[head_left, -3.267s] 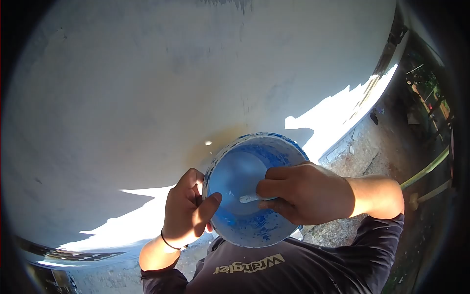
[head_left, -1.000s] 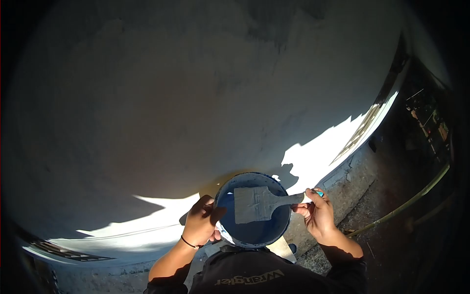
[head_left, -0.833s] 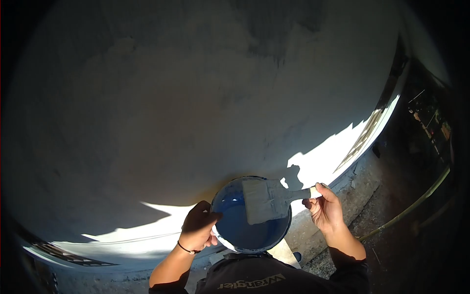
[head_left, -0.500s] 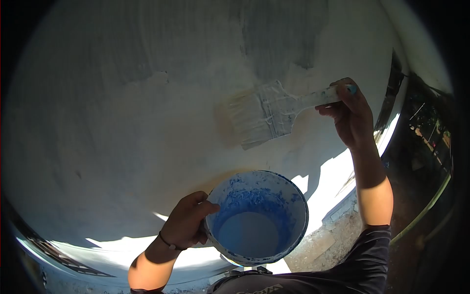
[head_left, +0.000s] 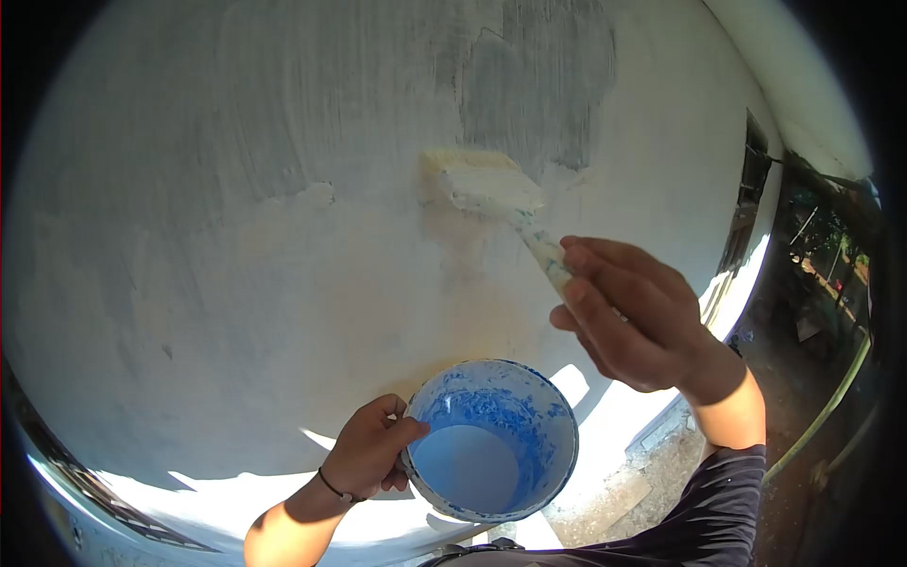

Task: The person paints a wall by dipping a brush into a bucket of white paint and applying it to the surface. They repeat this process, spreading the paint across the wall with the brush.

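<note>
A wide paintbrush (head_left: 496, 187) with a white-smeared body and a speckled handle is held by my right hand (head_left: 638, 307), fingers wrapped round the handle's end. Its pale bristles overlap the wall (head_left: 312, 274) just below a darker grey patch (head_left: 539, 90). My left hand (head_left: 368, 444) grips the rim of a bucket (head_left: 551, 430), thumb over the edge and fingers underneath. Blue smears cover the bucket's inner wall, and pale bluish-white paint (head_left: 468, 470) lies in the bottom.
Streaky whitish coating covers much of the wall, with a rough flaw (head_left: 316, 194) left of the brush. A dark window opening (head_left: 746, 194) shows at the right. Sunlit, rubbly ground (head_left: 605, 487) lies below, with a greenish pole (head_left: 827, 406) beyond my right arm.
The brush has turned from lying sideways to pointing up and left, bristles toward the wall. My right hand has moved lower and left. The bucket has dropped slightly in view.
</note>
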A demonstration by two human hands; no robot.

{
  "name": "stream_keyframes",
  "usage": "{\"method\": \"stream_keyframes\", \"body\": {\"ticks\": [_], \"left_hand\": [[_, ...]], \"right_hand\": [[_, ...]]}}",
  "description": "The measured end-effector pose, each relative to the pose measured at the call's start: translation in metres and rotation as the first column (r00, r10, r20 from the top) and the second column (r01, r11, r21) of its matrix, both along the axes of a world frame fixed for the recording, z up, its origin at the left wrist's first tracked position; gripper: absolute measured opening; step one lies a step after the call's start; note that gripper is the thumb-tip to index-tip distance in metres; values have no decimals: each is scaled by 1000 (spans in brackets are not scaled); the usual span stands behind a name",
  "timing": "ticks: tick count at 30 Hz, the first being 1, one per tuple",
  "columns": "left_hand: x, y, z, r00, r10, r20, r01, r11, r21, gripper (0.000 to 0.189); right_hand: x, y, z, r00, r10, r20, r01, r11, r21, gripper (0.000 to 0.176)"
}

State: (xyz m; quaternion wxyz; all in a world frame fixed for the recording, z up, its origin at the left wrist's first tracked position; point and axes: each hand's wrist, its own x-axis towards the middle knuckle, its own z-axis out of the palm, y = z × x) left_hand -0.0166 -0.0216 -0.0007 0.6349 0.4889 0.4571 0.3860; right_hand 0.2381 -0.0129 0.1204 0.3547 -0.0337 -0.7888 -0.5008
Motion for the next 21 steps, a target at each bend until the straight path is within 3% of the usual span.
{"method": "stream_keyframes", "body": {"ticks": [4,7,10,11,14,15,17,18,19,21], "left_hand": [[-11,-17,-19,992,-40,-117,38,999,-18,19],[-12,-17,-32,981,-57,-188,54,998,-21,18],[-11,-17,-34,982,-50,-179,38,997,-73,17],[-10,-16,-32,981,-46,-186,28,995,-97,17],[-15,-18,-32,987,-44,-152,45,999,5,18],[-17,-19,-30,989,-36,-145,39,999,17,18],[-21,-21,-24,997,-33,-66,33,999,-4,19],[-26,-21,-25,997,-29,-66,29,1000,6,19],[-27,-21,-25,997,-35,-62,37,999,30,19],[-28,-22,-23,998,-35,-53,39,997,70,20]], "right_hand": [[-13,6,-102,986,-117,120,90,973,214,17],[-14,8,-139,996,-50,68,37,982,186,18],[-14,-9,-143,999,-25,47,20,994,105,20],[-11,-12,-135,999,-22,49,17,995,103,20],[-8,-38,-98,967,54,-250,-126,951,-281,19],[-8,-45,-75,931,45,-362,-207,882,-423,19],[-2,-49,-25,904,-49,-426,-229,784,-577,19],[-6,-38,-2,882,-2,-470,-308,753,-582,17],[-10,-31,20,834,76,-547,-467,625,-625,15],[-11,-18,72,910,62,-411,-354,636,-686,16]]}}
